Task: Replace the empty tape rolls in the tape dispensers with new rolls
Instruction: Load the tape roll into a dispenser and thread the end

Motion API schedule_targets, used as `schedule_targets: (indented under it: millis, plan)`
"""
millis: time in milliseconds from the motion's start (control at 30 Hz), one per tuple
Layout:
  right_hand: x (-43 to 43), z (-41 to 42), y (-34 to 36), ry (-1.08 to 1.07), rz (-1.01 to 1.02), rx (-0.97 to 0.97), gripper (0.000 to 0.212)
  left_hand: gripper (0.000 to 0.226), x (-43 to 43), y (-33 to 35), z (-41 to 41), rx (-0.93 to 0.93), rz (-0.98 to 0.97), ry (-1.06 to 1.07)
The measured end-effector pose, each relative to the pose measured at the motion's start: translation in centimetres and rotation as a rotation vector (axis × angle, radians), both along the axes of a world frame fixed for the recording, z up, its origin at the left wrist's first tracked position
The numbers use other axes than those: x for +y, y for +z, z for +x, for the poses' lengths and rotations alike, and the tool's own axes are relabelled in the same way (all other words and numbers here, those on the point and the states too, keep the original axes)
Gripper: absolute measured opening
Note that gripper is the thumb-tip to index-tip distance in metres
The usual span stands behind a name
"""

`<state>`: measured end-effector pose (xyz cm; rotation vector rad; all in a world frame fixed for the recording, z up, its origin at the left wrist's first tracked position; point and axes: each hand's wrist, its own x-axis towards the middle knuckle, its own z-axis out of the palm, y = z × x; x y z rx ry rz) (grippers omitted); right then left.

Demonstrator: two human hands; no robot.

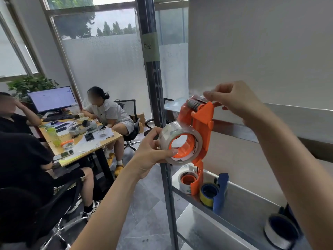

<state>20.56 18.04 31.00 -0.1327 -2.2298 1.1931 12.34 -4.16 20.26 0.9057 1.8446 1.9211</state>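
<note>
While the orange tape dispenser (pixel 203 123) is held upright over the shelf (pixel 252 201), its clear tape roll (pixel 168 134) is gripped low by the left hand (pixel 153 148) and the tape end (pixel 198 93) at its top is pinched by the right hand (pixel 239 101).

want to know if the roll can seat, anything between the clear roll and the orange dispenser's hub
Nothing visible does. The clear tape roll already sits around the hub of the orange dispenser, gripped by the left hand; the right hand pinches its top.
</note>
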Motion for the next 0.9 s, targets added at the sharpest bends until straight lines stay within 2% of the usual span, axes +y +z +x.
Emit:
schedule_targets:
  millis: [67,167,300,500,600,800,900]
  plan:
    - [-0.1,0.0,0.1,0.005,-0.043,0.052,0.024,0.062,0.0,-0.2,-0.1,0.008,-0.011,0.005]
    - [-0.1,0.1,0.9,0.03,-0.233,0.182,0.032,0.062,0.1,-0.5,-0.2,0.012,-0.027,-0.007]
    - [0.0,-0.1,0.3,-0.022,-0.327,0.261,0.035,0.06,0.1,-1.0,-0.2,-0.034,-0.018,-0.038]
    - [-0.1,-0.2,-2.5,-0.086,-0.53,0.218,0.025,0.068,0.2,-1.2,-0.5,-0.108,0.041,-0.093]
    - [-1.2,0.1,-4.5,-0.006,-0.627,0.133,0.023,0.073,0.5,-1.5,-0.4,-0.149,0.086,-0.117]
    - [-2.6,-0.1,-6.6,0.141,-0.688,0.165,0.026,0.071,1.2,-2.1,-0.3,-0.242,0.153,-0.139]
    - [-3.1,-0.5,-6.9,0.155,-0.677,0.174,0.024,0.062,1.5,-2.1,-0.1,-0.269,0.191,-0.154]
